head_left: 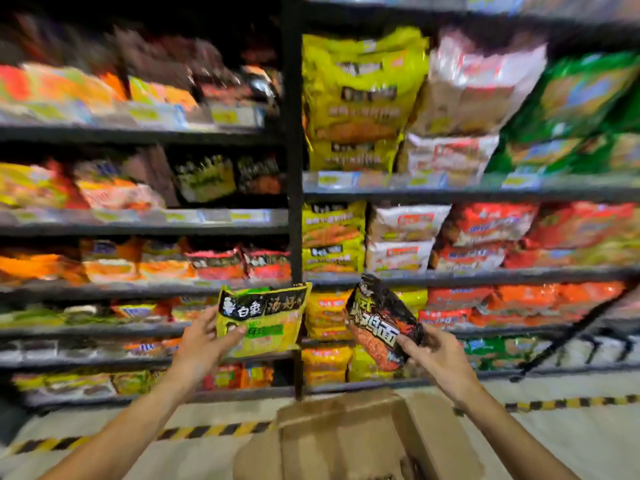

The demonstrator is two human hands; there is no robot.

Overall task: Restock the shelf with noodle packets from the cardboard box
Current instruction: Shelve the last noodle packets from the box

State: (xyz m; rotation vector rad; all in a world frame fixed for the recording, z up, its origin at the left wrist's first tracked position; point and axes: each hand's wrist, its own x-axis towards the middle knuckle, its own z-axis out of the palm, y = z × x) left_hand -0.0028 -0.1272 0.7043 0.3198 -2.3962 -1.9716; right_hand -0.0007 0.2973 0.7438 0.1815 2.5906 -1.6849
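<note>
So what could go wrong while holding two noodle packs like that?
The black and red noodle packet is pinched only at its lower corner by the right hand, so it might slip and drop. With the left hand holding the yellow-green noodle packet, neither hand is free to tidy the crowded shelves.

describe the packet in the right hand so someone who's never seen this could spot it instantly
Start at the black upright post that splits the shelving, then drop to the two hands raised above the cardboard box. The right hand holds the black-and-red packet, tilted; the left hand holds a yellow-green packet.
</note>
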